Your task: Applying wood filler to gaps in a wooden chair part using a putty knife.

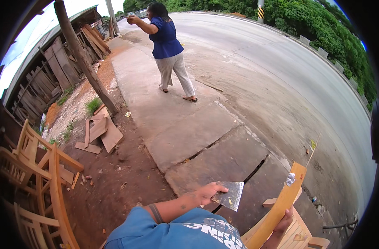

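The relation to mind is between the two things you hold: your left hand (pixel 208 194) has its thumb laid over a thin, flat metal scraper plate (pixel 230 196), gripping it at the near left corner, with the rest of those fingers mostly hidden beneath. To the right of that plate, and apart from it, stands the curved, yellow-brown wooden slat (pixel 279 207), its long axis running from close by your body at the lower edge up and away to the right. Your right hand (pixel 284 222) is the nearer one to the slat, its fingers wrapped around the right edge below the middle, as far as they show. Toward the slat's far end sits a small silvery-white lump (pixel 290 179), too small to tell whether it is putty or foil; from your left fingers it lies rightward and a little farther out, and from your right fingers it lies up along the slat. The plate's bright free edge faces right, toward the slat, with concrete paving (pixel 214 145) visible in the gap, and a pale slatted wooden chair (pixel 296 230) shows below your right hand
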Action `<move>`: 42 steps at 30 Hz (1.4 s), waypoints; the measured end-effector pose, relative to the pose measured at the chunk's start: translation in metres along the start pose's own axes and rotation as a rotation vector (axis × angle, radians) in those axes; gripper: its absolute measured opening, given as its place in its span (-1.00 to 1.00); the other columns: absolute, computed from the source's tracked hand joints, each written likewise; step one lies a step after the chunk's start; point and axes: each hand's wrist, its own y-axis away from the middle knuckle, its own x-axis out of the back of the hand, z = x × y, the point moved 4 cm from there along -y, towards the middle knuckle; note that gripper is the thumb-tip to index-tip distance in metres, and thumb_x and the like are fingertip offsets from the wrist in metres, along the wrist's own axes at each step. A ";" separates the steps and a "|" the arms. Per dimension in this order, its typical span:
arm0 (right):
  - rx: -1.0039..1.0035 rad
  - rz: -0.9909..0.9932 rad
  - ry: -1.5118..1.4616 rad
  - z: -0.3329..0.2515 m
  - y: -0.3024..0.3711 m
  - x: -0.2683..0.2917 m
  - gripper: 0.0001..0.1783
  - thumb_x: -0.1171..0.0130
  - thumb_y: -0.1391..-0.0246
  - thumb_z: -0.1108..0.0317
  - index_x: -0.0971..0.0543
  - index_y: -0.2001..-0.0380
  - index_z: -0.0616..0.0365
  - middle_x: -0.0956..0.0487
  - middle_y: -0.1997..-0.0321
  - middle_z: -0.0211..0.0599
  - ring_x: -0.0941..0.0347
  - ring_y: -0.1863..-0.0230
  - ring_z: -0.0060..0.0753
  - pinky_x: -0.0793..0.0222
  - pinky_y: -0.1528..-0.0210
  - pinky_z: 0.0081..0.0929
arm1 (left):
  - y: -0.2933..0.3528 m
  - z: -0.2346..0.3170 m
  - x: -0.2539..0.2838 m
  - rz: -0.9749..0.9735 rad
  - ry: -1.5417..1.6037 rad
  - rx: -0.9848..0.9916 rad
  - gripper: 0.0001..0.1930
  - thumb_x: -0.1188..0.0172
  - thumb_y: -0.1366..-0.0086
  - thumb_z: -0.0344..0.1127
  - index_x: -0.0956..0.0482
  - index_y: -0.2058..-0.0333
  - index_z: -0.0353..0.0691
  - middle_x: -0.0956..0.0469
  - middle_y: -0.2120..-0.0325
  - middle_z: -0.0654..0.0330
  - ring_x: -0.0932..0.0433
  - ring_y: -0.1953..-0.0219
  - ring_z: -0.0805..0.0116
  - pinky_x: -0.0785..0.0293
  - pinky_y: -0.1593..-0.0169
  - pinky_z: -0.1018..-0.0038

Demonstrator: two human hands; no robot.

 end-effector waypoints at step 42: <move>-0.123 -0.116 0.342 -0.020 0.006 -0.061 -0.58 -0.15 -0.21 0.22 -0.41 -0.01 0.29 -0.48 0.18 -0.38 -0.37 0.17 -0.64 -0.32 0.08 -0.59 | 0.049 0.049 -0.144 -0.179 -1.355 -0.903 -0.60 -0.07 -0.24 -0.60 -0.48 -0.07 -0.34 -0.57 0.08 -0.08 -0.61 0.08 0.09 -0.48 0.04 0.42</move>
